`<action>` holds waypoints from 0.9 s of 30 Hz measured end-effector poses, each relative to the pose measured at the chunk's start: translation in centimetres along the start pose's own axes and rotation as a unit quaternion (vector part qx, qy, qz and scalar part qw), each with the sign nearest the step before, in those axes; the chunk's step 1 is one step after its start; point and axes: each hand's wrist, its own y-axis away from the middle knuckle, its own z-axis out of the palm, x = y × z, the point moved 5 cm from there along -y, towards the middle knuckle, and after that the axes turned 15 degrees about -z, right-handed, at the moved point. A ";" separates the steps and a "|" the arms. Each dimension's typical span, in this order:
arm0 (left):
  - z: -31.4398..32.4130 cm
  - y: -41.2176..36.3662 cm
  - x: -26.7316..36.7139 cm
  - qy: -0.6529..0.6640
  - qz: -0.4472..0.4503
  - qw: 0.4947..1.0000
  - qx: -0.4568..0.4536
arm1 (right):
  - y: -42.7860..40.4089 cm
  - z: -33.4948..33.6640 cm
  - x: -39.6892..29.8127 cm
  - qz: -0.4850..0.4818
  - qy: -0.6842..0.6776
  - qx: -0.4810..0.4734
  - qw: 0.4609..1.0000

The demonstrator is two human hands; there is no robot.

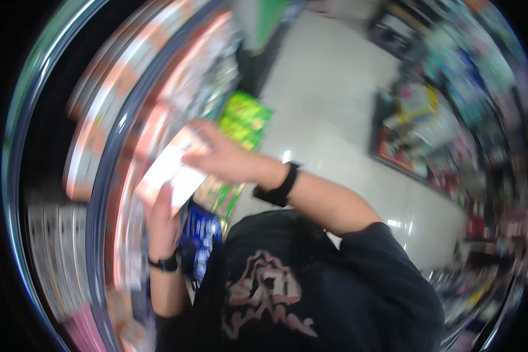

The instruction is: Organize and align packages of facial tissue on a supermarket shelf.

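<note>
A white and pale orange box-shaped package (176, 171) is held between both hands in front of the shelving on the left. My left hand (163, 220) grips its lower edge, with the thumb lying on its bright face. My right hand (218, 154) grips the upper right part, its thumb on the same face. Motion blur and glare hide the details of the package. Just behind it are the blurred orange and white packages (127, 246) on the shelf.
A dark shelf edge (101, 176) curves along the left. Green packets (246, 116) and blue packets (202, 237) lie low beside the shelf. Across the pale tiled floor (325, 97) stand shelves with mixed goods (422, 119). Upright white packages (57, 255) fill the lower left.
</note>
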 end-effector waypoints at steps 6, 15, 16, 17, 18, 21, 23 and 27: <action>-1.1 8.1 -3.5 -0.020 -0.005 0.991 0.130 | 4.4 5.0 -0.1 0.072 -0.088 -0.126 0.985; -2.6 19.9 -7.8 -0.459 0.046 0.806 0.370 | 10.6 12.5 4.5 0.236 -0.120 -0.251 0.931; -2.5 20.8 -8.2 -0.485 0.035 0.790 0.374 | 11.3 13.6 4.7 0.258 -0.128 -0.262 0.921; -3.0 21.8 -9.0 -0.491 0.011 0.774 0.399 | 12.2 14.6 5.2 0.255 -0.112 -0.285 0.917; -3.3 22.7 -9.5 -0.485 0.004 0.773 0.408 | 13.1 15.5 5.9 0.259 -0.113 -0.297 0.912; -4.9 25.3 -10.7 -0.456 0.005 0.774 0.440 | 15.1 17.8 6.8 0.268 -0.096 -0.395 0.873; -6.1 27.6 -10.4 -0.473 0.028 0.764 0.438 | 15.2 18.8 6.1 0.270 -0.079 -0.419 0.864; -10.6 31.7 -12.2 -0.461 -0.018 0.738 0.493 | 15.1 19.2 7.2 0.235 -0.066 -0.419 0.875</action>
